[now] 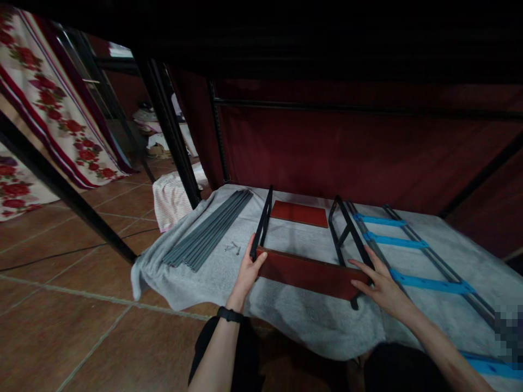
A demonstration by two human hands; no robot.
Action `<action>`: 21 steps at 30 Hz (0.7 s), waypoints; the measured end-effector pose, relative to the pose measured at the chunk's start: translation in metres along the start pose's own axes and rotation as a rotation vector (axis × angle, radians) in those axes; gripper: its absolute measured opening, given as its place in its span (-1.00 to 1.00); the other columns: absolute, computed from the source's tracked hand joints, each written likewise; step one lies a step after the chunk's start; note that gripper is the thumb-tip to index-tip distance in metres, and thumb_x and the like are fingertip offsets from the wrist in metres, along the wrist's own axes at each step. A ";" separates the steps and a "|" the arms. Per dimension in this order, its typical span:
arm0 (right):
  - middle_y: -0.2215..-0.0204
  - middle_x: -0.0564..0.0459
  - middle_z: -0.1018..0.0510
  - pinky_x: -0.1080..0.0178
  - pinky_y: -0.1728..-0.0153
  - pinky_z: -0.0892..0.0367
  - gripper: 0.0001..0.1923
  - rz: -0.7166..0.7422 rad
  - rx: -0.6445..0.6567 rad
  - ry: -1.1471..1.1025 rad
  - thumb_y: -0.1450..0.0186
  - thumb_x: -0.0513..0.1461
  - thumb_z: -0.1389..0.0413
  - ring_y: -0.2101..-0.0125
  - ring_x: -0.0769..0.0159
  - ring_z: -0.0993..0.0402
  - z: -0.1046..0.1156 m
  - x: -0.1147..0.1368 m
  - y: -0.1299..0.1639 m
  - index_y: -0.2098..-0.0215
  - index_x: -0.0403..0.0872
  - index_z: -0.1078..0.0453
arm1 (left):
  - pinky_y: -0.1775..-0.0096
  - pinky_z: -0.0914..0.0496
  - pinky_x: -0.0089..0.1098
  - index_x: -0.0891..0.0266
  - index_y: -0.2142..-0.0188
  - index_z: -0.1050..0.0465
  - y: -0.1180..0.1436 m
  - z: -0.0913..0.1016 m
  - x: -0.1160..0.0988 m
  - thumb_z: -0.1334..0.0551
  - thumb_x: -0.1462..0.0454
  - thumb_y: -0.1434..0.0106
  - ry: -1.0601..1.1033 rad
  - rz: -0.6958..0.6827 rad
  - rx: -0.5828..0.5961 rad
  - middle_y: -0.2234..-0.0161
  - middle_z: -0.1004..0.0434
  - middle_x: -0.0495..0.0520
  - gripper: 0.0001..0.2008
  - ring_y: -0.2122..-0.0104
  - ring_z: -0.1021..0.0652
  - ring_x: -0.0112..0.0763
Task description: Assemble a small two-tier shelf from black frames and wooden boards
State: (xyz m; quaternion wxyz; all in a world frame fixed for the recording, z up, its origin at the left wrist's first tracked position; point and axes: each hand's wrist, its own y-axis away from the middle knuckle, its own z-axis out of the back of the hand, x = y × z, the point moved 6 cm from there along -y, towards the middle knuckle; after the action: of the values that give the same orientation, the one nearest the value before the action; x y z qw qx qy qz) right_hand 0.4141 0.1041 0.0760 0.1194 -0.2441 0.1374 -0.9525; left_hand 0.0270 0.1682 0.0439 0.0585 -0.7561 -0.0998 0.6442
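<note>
- Step in hand, as I judge it from here: a red-brown upright board (306,275) is being steadied at its place between the left black frame (262,222) and the right black frame (354,233), on the near side of the grey cloth (183,291).
- Left hand (247,269) (a black wristband (230,314) behind it): thumb on the board's left end, fingers behind the left black frame, pinching the corner.
- Right hand (382,283): fingers parted, touching the board's right end and the right black frame, without clenching.
- Next move, in my judgement: it calls for holding both frames square while a hand is freed for fastening.
- Hands, two; black frames, two; red-brown boards, two (the second, a flat board (300,213), lies on the far side between the frames).
- Blue crosspieces (396,243), right: four in view, the nearest cut off by the edge.
- Grey rods (210,228), left: a bundle too tightly packed to count.
- Screws (233,249), between rods and left black frame: several, too small to count.
</note>
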 end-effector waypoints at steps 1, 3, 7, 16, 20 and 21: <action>-0.39 0.13 0.14 -0.08 -0.30 0.02 -0.52 0.038 -0.014 0.028 -0.26 0.01 -0.10 -0.36 -0.04 0.19 0.001 0.002 0.000 -0.13 0.13 -0.39 | -0.28 -0.08 -0.22 0.08 -0.34 -0.03 0.000 0.000 0.000 -0.32 0.12 -0.20 -0.009 0.001 -0.001 -0.31 -0.12 0.10 -0.22 -0.29 -0.17 -0.18; -0.35 0.08 -0.04 -0.11 -0.30 0.02 -0.55 0.076 -0.005 0.068 -0.28 0.00 -0.08 -0.35 -0.03 0.13 0.001 0.004 0.000 -0.11 0.10 -0.40 | -0.29 -0.06 -0.25 0.07 -0.34 -0.04 0.000 0.001 0.001 -0.32 0.12 -0.20 -0.027 0.004 -0.006 -0.32 -0.09 0.09 -0.22 -0.30 -0.16 -0.20; -0.10 0.03 -0.46 -0.12 -0.27 -0.07 -0.55 0.079 0.101 0.102 -0.32 0.02 -0.03 -0.32 -0.01 0.04 -0.005 0.003 -0.003 -0.11 0.07 -0.40 | -0.23 -0.18 -0.18 0.08 -0.36 0.05 0.001 -0.002 0.003 -0.32 0.11 -0.19 0.002 0.045 0.013 -0.25 -0.23 0.16 -0.16 -0.20 -0.33 -0.16; 0.02 -0.05 -0.54 -0.08 -0.21 -0.22 -0.61 0.078 0.123 0.068 -0.34 0.05 0.02 -0.24 0.00 -0.18 -0.013 -0.004 -0.006 0.11 0.00 -0.47 | -0.25 -0.14 -0.19 0.04 -0.33 -0.07 0.008 0.012 -0.011 -0.26 0.41 -0.04 0.014 0.049 0.102 -0.31 -0.13 0.07 -0.14 -0.27 -0.20 -0.15; 0.02 -0.06 -0.54 -0.08 -0.21 -0.23 -0.58 0.077 0.138 0.060 -0.33 0.08 0.02 -0.24 -0.02 -0.19 -0.013 -0.008 -0.005 0.09 0.00 -0.46 | -0.16 -0.25 -0.15 0.19 -0.20 -0.31 -0.011 0.074 -0.005 -0.15 0.40 -0.02 -0.149 -0.008 -0.157 -0.17 -0.35 0.17 -0.32 -0.12 -0.40 -0.16; 0.01 -0.06 -0.54 -0.09 -0.21 -0.22 -0.57 0.079 0.144 0.064 -0.33 0.08 0.02 -0.24 -0.02 -0.18 -0.014 -0.009 -0.005 0.08 0.00 -0.46 | -0.11 -0.29 -0.14 0.27 -0.14 -0.37 -0.015 0.095 -0.001 -0.14 0.38 -0.05 -0.239 0.000 -0.268 -0.06 -0.45 0.23 -0.40 -0.02 -0.47 -0.16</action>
State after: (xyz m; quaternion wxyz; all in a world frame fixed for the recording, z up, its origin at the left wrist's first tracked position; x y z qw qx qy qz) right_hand 0.4145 0.1139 0.0617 0.1697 -0.1985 0.0817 -0.9618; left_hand -0.0678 0.1792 0.0332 -0.0553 -0.6753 -0.1909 0.7102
